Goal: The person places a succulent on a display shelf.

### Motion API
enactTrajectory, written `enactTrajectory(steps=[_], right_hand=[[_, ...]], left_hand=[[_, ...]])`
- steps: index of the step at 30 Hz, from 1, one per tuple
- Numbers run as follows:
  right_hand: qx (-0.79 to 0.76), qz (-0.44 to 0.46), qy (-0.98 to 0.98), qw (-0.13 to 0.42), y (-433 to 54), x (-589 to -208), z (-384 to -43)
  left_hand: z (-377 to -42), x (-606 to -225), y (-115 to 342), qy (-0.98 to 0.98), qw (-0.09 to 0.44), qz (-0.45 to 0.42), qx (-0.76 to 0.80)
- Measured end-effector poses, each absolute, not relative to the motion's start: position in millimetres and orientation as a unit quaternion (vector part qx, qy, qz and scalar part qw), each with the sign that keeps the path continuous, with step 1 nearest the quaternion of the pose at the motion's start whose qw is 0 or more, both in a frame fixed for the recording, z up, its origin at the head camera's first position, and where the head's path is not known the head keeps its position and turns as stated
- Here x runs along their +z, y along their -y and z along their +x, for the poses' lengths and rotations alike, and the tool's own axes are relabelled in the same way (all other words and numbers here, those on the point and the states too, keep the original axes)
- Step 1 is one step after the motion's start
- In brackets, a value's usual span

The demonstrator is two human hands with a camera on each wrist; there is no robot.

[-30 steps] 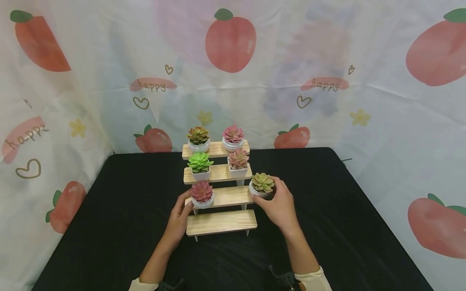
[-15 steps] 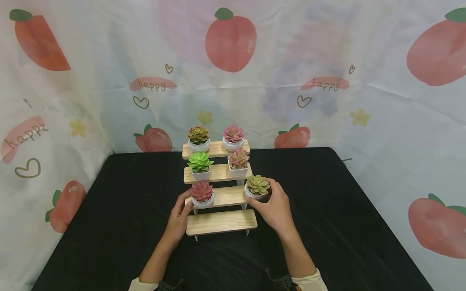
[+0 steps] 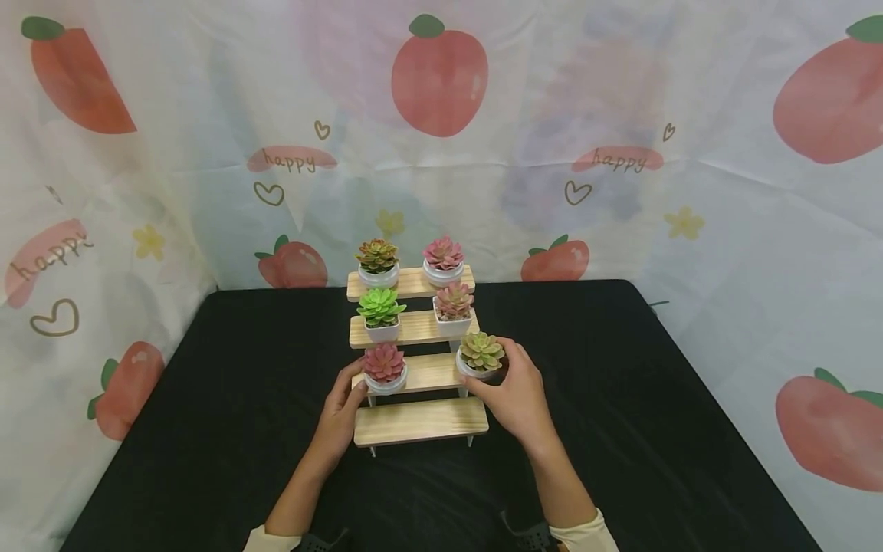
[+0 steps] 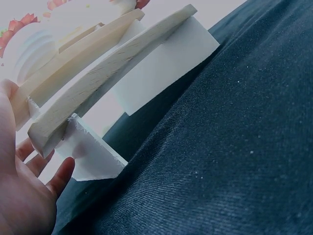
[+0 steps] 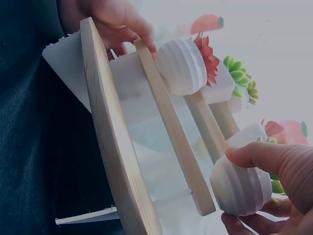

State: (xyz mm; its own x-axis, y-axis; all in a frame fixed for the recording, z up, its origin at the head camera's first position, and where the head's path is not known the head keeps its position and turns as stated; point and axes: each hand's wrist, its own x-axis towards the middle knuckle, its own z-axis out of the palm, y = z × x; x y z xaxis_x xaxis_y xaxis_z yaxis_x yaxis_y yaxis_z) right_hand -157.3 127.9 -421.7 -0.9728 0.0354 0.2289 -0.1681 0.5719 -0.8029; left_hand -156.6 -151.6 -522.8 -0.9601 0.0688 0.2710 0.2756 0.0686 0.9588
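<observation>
A tiered wooden plant stand (image 3: 421, 422) with white supports stands on the black cloth. My right hand (image 3: 513, 391) grips the white pot of a yellow-green succulent (image 3: 481, 351) at the right end of the second shelf from the front. Whether the pot's base touches that shelf cannot be told. My left hand (image 3: 341, 406) holds the left end of the same shelf, beside a potted red succulent (image 3: 384, 363). In the left wrist view, the left hand's fingers (image 4: 62, 177) spread below the shelf end; the right wrist view shows the ridged white pot (image 5: 240, 188) between thumb and fingers.
On the upper shelves stand a bright green succulent (image 3: 381, 309), a dusty pink one (image 3: 454, 303), a red-green one (image 3: 377, 257) and a pink one (image 3: 444, 254). Behind the black-covered table (image 3: 655, 429) hangs a printed curtain (image 3: 497, 92).
My right hand has moved left with the potted yellow-green succulent, from beyond the shelf's right end to over it. The left hand has stayed at the shelf's left end.
</observation>
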Motion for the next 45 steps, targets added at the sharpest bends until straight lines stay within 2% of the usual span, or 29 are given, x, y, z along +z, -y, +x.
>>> enactTrajectory(steps=[19, 45], right_hand=[[0.448, 0.053, 0.885, 0.12, -116.1, -419.2, -156.2], [0.45, 0.052, 0.886, 0.103, -108.6, -418.4, -155.6]], left_hand=[[-157.4, -522.9, 152.9, 0.728, 0.074, -0.115, -0.671], [-157.4, -521.3, 152.0, 0.724, 0.065, -0.116, -0.677]])
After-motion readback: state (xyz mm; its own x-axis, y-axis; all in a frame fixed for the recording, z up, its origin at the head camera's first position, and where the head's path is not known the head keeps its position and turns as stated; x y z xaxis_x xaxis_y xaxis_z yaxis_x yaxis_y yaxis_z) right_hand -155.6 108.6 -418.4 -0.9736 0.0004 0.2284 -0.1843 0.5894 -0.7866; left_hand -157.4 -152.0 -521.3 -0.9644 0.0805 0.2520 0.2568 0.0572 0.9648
